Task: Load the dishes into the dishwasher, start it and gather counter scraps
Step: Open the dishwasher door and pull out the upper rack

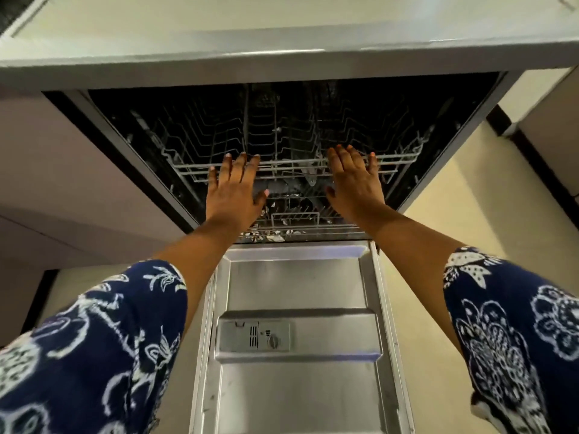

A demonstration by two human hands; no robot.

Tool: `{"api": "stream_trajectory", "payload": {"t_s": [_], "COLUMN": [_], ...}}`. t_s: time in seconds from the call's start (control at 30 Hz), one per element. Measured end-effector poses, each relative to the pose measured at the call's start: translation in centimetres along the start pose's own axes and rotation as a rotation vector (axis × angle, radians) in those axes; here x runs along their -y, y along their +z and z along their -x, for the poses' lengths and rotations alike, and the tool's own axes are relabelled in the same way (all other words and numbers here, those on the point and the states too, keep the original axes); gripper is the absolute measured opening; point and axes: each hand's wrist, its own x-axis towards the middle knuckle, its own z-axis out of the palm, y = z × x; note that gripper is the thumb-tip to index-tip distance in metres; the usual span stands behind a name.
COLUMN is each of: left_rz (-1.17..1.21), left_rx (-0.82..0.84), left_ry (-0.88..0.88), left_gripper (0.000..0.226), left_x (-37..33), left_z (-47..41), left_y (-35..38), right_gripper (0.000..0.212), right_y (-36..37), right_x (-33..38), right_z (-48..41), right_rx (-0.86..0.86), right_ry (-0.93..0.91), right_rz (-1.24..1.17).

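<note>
The dishwasher stands open under the counter, its steel door [294, 386] folded down flat toward me. A grey wire upper rack [291, 166] sits inside the tub and looks bare. My left hand [235, 186] lies flat against the rack's front rail, fingers spread. My right hand [352, 177] rests the same way on the rail to the right, palm down, holding nothing. Below the rack, the lower basket [282, 227] shows some shiny items that I cannot make out.
A detergent dispenser [253, 336] with a round knob sits in the door's inner face. The pale counter edge [282, 57] runs above the tub. Cabinet fronts flank the machine at left [47, 183] and right [551, 126]. Cream floor tiles [454, 214] lie to the right.
</note>
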Motion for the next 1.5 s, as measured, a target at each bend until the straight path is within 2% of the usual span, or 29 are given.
{"api": "stream_trajectory", "payload": {"t_s": [0.13, 0.27, 0.47, 0.7, 1.07, 1.4, 1.5], "left_rz": [0.004, -0.021, -0.033, -0.030, -0.048, 0.053, 0.048], "left_rx": [-0.038, -0.109, -0.120, -0.065, 0.004, -0.173, -0.199], "left_ry": [-0.001, 0.018, 0.073, 0.044, 0.044, -0.001, 0.002], "left_gripper": [0.072, 0.061, 0.065, 0.062, 0.060, 0.041, 0.037], "left_x": [0.1, -0.1, 0.2, -1.5, -2.1, -3.0, -3.3], "left_z": [-0.6, 0.3, 7.2, 15.4, 24.0, 28.5, 31.3], "left_y": [1.0, 0.6, 1.4, 1.3, 0.1, 1.0, 1.4], "right_gripper": [0.064, 0.048, 0.039, 0.042, 0.029, 0.018, 0.021], "right_y": [0.7, 0.0, 1.3, 1.5, 0.0, 0.8, 1.6], "right_x": [0.7, 0.9, 1.4, 2.2, 3.8, 3.5, 3.9], "right_z": [-0.5, 0.1, 7.0, 15.1, 23.0, 27.2, 30.3], "right_rx": [-0.077, -0.122, -0.262, -0.213, -0.153, -0.306, -0.343], "right_ry": [0.021, 0.034, -0.037, -0.022, -0.003, -0.058, -0.061], "right_rz": [-0.031, -0.089, -0.062, -0.044, -0.078, -0.061, -0.056]}}
